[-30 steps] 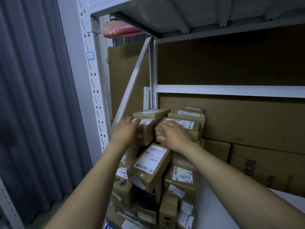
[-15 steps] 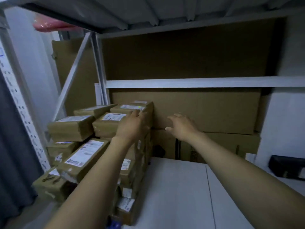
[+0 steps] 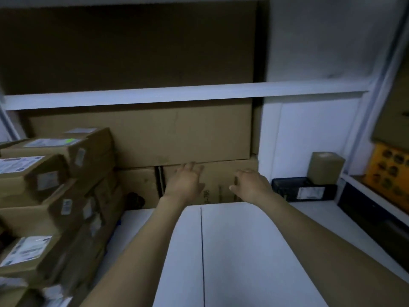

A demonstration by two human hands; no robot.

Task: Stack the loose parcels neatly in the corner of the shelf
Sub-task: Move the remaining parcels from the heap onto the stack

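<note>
Over the white shelf [image 3: 243, 251], the left hand [image 3: 184, 182] and right hand [image 3: 252, 185] hover empty, fingers loosely spread. The brown cardboard parcels with white labels [image 3: 55, 185] sit stacked at its left end.

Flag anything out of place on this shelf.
Two parcels sit apart at far right: a small brown box and a black parcel, well away from the stack at left.

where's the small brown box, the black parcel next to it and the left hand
small brown box [image 3: 321, 171]: head view, front face
black parcel [image 3: 285, 189]: head view, dark side left of its label
left hand [image 3: 185, 183]: head view, back of the hand
</note>
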